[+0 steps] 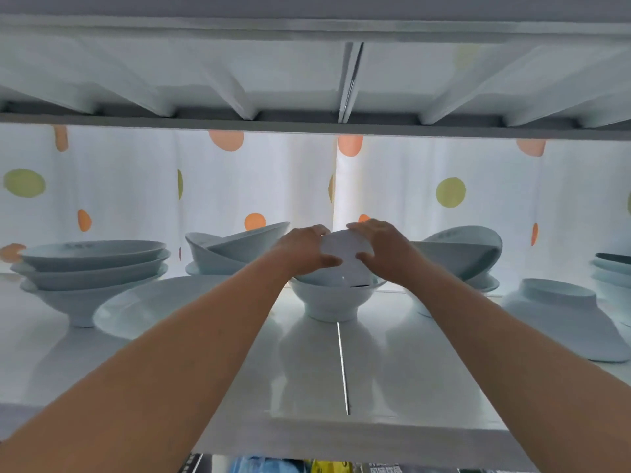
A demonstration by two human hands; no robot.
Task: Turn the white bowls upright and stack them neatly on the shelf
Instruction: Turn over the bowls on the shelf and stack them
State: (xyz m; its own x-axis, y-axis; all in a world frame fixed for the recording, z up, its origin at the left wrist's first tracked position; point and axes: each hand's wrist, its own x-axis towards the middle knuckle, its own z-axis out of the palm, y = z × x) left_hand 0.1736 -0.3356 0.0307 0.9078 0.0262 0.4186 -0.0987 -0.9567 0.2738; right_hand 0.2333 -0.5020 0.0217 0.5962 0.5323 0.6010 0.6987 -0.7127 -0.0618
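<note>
Both my hands grip one white bowl at the middle of the white shelf. My left hand holds its left side and my right hand its right side. The held bowl is tilted, its lower edge resting inside an upright footed bowl beneath it. Another white bowl lies upside down at the right. An upright stack of three bowls stands at the left.
A wide shallow plate lies left of centre. Leaning bowls sit behind it, and more tilted bowls behind my right hand. More dishes stand at the far right. A dotted curtain hangs behind; an upper shelf is close overhead.
</note>
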